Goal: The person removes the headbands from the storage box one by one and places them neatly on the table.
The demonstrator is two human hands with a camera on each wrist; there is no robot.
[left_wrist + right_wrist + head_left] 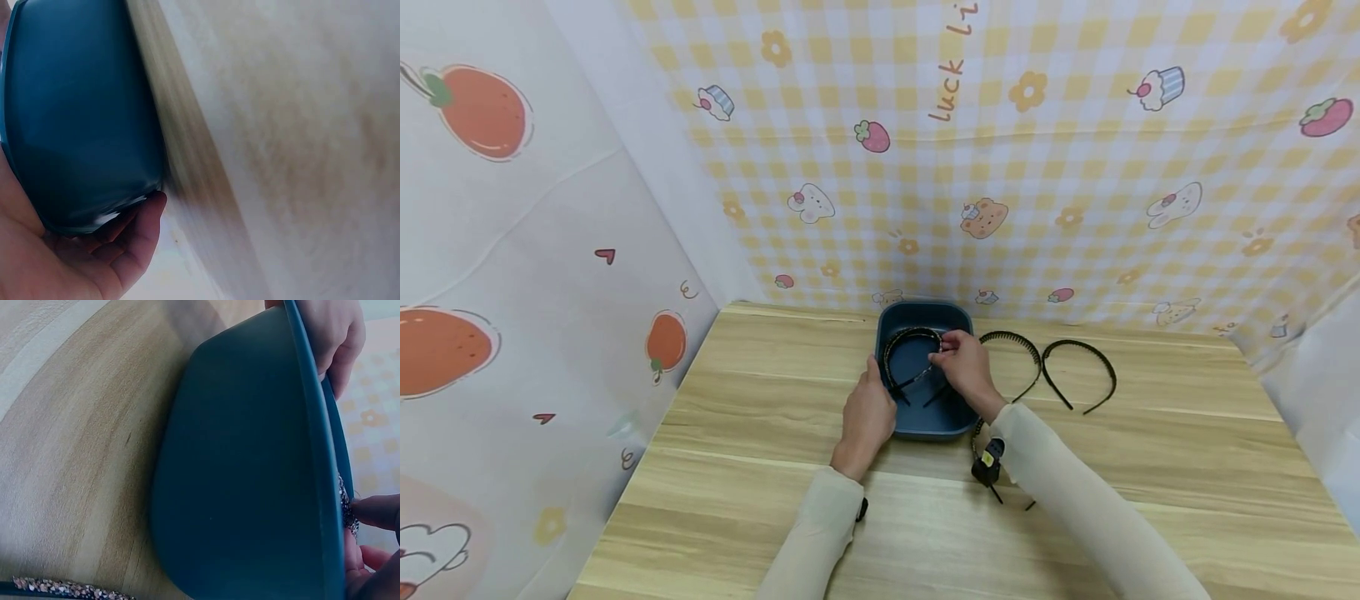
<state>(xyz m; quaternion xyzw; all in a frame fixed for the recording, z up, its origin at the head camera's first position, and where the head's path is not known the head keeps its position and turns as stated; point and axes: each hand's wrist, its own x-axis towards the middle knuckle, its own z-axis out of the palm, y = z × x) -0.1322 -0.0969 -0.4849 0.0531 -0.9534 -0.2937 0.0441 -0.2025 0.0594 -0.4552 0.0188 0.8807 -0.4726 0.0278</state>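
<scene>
A dark blue plastic bin (928, 435) stands on the table. My left hand (868, 411) grips its left side, thumb up by the rim; in the left wrist view the fingers (140, 240) curl round the bin's outer wall. Over the bin, my right hand (966, 364) pinches a dark headband with a glittery band (347, 503) between thumb and fingers. Black headband arcs (889, 360) show inside the bin; whether they belong to one headband or more, I cannot tell. The bin's wall hides most of the held headband in the right wrist view.
Right of the bin lie a toothed black headband (1011, 335) and a thin black headband (1112, 372). Another headband (976, 435) lies partly hidden under the right wrist; a glittery band (69, 588) shows in the right wrist view. A checked cloth (880, 192) hangs behind the wooden table (760, 450).
</scene>
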